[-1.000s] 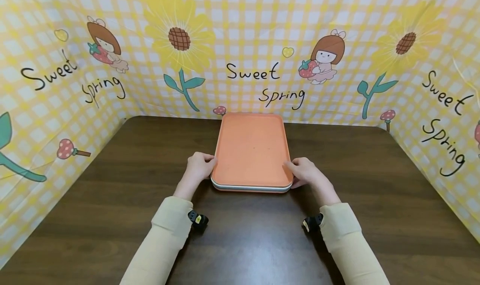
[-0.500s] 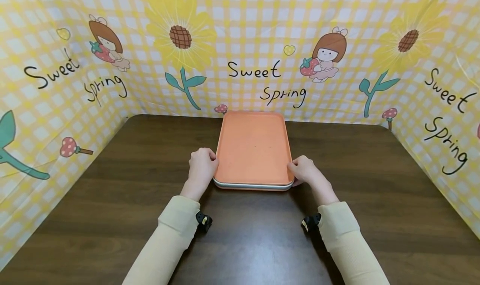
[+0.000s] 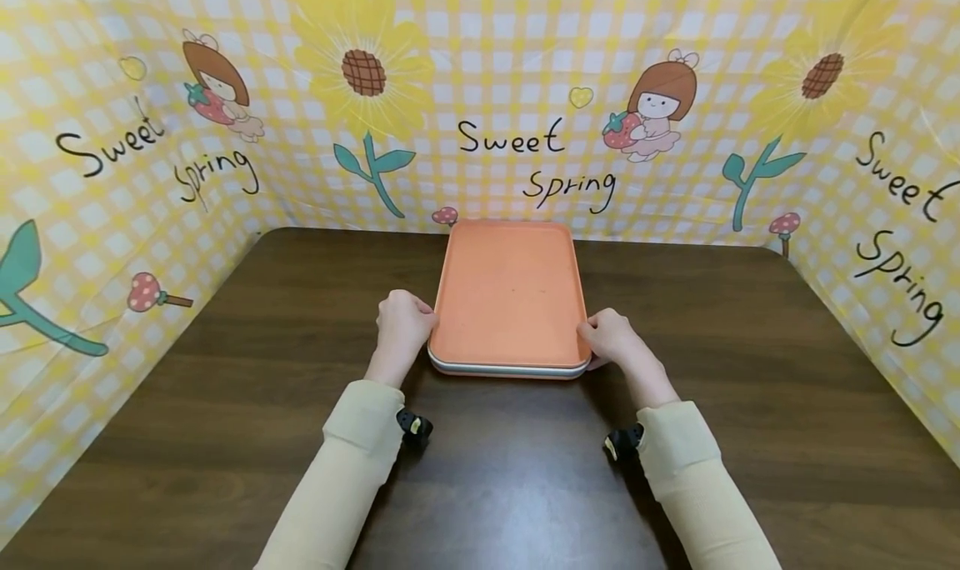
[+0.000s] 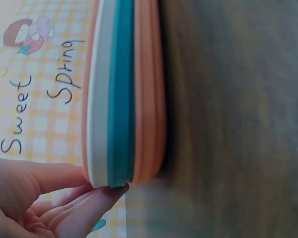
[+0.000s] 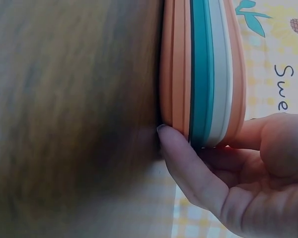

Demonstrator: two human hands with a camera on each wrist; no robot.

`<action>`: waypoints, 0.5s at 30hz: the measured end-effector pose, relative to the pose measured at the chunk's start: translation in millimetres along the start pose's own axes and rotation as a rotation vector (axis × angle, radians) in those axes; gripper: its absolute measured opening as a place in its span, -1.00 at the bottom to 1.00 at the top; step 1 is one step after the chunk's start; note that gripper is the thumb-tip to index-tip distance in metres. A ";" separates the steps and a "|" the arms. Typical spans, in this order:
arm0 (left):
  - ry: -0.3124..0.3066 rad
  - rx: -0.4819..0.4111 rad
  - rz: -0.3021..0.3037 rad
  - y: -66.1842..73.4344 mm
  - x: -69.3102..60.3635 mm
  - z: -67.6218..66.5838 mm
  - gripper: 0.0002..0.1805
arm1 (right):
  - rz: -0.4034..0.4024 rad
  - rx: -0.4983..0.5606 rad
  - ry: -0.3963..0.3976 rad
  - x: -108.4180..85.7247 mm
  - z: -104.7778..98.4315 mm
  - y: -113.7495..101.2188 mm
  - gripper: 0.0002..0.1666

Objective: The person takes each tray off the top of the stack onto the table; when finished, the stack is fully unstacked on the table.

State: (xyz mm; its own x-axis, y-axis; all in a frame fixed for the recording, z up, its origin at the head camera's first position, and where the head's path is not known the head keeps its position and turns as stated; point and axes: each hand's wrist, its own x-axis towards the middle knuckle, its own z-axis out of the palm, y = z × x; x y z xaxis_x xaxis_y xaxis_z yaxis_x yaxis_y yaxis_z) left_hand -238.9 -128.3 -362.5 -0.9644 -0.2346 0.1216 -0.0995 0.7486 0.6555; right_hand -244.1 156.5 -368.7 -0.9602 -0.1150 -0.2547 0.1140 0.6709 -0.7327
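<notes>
A stack of rectangular trays lies flat on the dark wooden table, its orange top tray [image 3: 513, 295] facing up. From the side, a white tray [image 4: 100, 99], a teal tray [image 4: 121, 99] and orange trays [image 4: 150, 99] beneath show as layered bands. My left hand [image 3: 402, 328] pinches the stack's left edge near the front corner; its thumb is at the top rim and a fingertip reaches the teal layer. At the right edge my right hand [image 3: 615, 337] grips likewise, thumb by the top tray, with a fingertip at the lowest orange layer.
The dark wood tabletop [image 3: 300, 470] surrounds the stack. A yellow checked cloth [image 3: 495, 78] printed with flowers and lettering encloses the back and both sides, close behind the stack's far edge. Small black cameras sit at both wrists.
My left hand has shifted slightly forward along the tray edge, its wrist turning a little. The right hand keeps its place on the stack. The head view has drifted slightly.
</notes>
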 end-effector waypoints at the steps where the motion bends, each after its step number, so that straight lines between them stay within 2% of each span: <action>1: -0.011 0.000 -0.006 0.5 0.8 -0.2 -0.85 | -0.001 0.000 0.002 -0.5 -0.8 0.0 -0.61; 8: -0.086 0.045 -0.028 2.5 6.5 -0.7 -0.89 | 0.001 -0.003 -0.001 -0.8 -2.6 1.0 -0.63; 15: -0.115 0.123 0.018 6.5 9.5 -7.1 -0.83 | 0.005 -0.025 -0.030 1.1 -1.4 -0.9 -0.62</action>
State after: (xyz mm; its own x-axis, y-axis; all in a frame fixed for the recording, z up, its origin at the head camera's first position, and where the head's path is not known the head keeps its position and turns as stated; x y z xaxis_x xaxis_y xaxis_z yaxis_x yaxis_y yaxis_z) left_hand -247.0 -130.1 -351.8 -0.9872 -0.1536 0.0418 -0.1046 0.8237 0.5573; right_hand -245.6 156.8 -367.4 -0.9514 -0.1331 -0.2778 0.1125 0.6894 -0.7156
